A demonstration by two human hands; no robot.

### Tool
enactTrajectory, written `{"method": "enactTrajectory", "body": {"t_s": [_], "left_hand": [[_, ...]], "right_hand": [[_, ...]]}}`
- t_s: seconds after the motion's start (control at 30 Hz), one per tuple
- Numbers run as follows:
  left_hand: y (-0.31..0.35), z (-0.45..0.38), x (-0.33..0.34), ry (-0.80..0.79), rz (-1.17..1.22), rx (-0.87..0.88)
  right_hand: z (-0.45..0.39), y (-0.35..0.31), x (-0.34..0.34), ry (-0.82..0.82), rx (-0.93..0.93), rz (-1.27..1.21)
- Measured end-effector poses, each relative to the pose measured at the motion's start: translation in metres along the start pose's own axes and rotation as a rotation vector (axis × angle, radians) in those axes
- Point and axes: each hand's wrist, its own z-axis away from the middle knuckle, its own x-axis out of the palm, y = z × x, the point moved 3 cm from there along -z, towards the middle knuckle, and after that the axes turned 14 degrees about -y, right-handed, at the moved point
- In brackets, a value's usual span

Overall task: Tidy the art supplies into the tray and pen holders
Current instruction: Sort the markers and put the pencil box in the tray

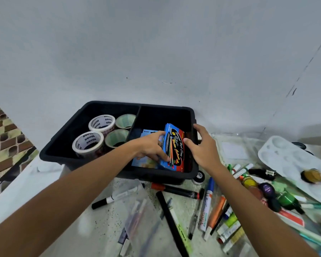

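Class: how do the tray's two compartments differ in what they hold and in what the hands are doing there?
The left compartment holds four tape rolls; the right compartment holds flat boxes. No hand touches the left; both hands work in the right, the left hand gripping the blue box. Both share one black tray.

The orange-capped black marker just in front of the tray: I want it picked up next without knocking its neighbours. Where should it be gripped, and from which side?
Take the orange-capped black marker at mid-barrel, coming from above, thumb and fingers across its width. It lies flat on the table and nearly crosswise, with bare barrel there. Its right end lies among the other pens, so that end looks crowded.
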Motion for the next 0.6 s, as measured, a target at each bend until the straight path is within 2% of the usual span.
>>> {"method": "enactTrajectory", "body": {"t_s": [0.33,0.6], "left_hand": [[-0.005,-0.004,-0.006,-0.036,-0.056,-0.134],[-0.012,-0.011,-0.012,0.031,-0.192,-0.164]], "right_hand": [[-0.001,0.003,0.001,0.018,0.019,0.017],[-0.001,0.005,0.001,0.019,0.023,0.018]]}}
